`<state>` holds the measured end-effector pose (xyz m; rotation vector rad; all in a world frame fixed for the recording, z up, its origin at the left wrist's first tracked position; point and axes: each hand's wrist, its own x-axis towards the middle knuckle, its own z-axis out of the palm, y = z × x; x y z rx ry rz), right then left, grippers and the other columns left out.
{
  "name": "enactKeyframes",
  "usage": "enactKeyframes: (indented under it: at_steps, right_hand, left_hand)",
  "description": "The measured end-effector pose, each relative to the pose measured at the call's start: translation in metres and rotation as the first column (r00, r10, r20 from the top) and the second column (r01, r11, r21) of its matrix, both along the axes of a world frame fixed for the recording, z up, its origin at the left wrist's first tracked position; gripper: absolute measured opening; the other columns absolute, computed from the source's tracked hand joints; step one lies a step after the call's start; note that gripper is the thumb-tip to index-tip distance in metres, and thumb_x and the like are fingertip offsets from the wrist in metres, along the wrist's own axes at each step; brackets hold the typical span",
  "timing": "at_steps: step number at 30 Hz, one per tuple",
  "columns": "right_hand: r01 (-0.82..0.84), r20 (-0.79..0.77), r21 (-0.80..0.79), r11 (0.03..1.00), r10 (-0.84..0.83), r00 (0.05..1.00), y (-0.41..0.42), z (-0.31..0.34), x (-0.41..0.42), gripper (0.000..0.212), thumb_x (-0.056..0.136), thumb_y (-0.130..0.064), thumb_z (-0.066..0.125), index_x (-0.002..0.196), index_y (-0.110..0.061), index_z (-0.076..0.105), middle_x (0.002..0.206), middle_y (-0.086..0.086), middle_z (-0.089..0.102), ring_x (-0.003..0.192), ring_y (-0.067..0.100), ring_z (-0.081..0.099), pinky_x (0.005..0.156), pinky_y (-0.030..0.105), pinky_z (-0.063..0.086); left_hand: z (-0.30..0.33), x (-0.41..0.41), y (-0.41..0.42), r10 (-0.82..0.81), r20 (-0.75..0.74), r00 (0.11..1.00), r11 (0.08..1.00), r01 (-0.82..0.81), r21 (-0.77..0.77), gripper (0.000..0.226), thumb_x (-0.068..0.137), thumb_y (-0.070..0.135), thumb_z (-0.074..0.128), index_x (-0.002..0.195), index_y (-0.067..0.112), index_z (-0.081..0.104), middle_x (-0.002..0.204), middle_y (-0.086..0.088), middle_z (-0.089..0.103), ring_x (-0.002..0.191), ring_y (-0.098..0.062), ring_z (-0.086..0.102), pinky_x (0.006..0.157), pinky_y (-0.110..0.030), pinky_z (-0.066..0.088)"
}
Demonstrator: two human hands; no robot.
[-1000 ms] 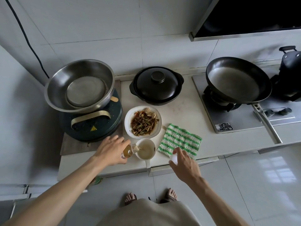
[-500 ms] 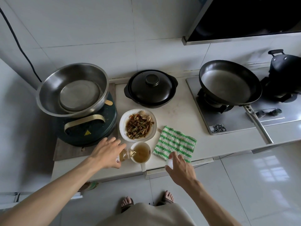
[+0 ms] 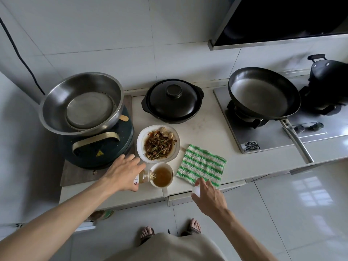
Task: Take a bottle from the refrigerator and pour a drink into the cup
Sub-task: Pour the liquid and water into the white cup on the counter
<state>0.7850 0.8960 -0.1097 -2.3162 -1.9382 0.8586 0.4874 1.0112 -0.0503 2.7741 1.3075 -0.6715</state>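
Since the earlier frame, more amber drink had filled the cup (image 3: 162,175) on the worktop (image 3: 203,129). Left hand (image 3: 123,174) closed its grip around the bottle (image 3: 145,176), lying nearly level, mouth pointing right over the rim. Right hand (image 3: 209,196) pinched a white cap (image 3: 195,190).

The person's left arm reaches forward from the lower left, bare to the elbow, and the left hand (image 3: 125,172) is curled around a bottle (image 3: 144,176), tipping it sideways. The right arm stretches in from the lower right; the right hand (image 3: 208,197) pinches a small white cap (image 3: 195,191) between fingertips.
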Motion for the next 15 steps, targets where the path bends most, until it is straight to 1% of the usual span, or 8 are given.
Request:
enactKeyframes:
  at_steps: [7, 12, 15]
  right_hand:
    - [-0.001, 0.004, -0.006, 1.0, 0.001, 1.0, 0.0001, 0.0015, -0.002, 0.036, 0.093, -0.045, 0.055, 0.121, -0.027, 0.04, 0.115, 0.003, 0.057, 0.078, 0.02, 0.055, 0.063, 0.031, 0.041]
    - [-0.012, 0.002, -0.02, 1.0, 0.012, 1.0, 0.0, 0.0012, -0.0037, 0.037, 0.093, -0.045, 0.056, 0.121, -0.027, 0.04, 0.119, 0.004, 0.057, 0.079, 0.02, 0.055, 0.062, 0.031, 0.041]
    - [-0.011, -0.007, -0.02, 1.0, 0.011, 1.0, -0.0009, 0.0006, -0.0052, 0.036, 0.093, -0.045, 0.057, 0.12, -0.027, 0.04, 0.118, 0.005, 0.057, 0.08, 0.021, 0.056, 0.065, 0.033, 0.046]
  left_hand:
    - [-0.0001, 0.0, -0.0001, -0.007, 0.012, 1.0, 1.0, 0.007, 0.011, 0.065, 0.071, 0.06, 0.066, 0.124, 0.025, 0.053, 0.117, 0.001, 0.062, 0.107, -0.02, 0.053, 0.083, -0.037, 0.041]
    - [-0.0018, -0.0022, -0.002, 0.02, 0.032, 0.999, 1.0, -0.02, 0.008, 0.067, 0.072, 0.059, 0.066, 0.128, 0.025, 0.052, 0.121, 0.001, 0.062, 0.11, -0.019, 0.054, 0.086, -0.037, 0.042]
    - [-0.0034, -0.0044, -0.0027, 0.035, 0.036, 0.999, 0.999, -0.035, -0.002, 0.068, 0.072, 0.061, 0.066, 0.13, 0.027, 0.051, 0.121, 0.002, 0.061, 0.111, -0.019, 0.053, 0.088, -0.037, 0.042]
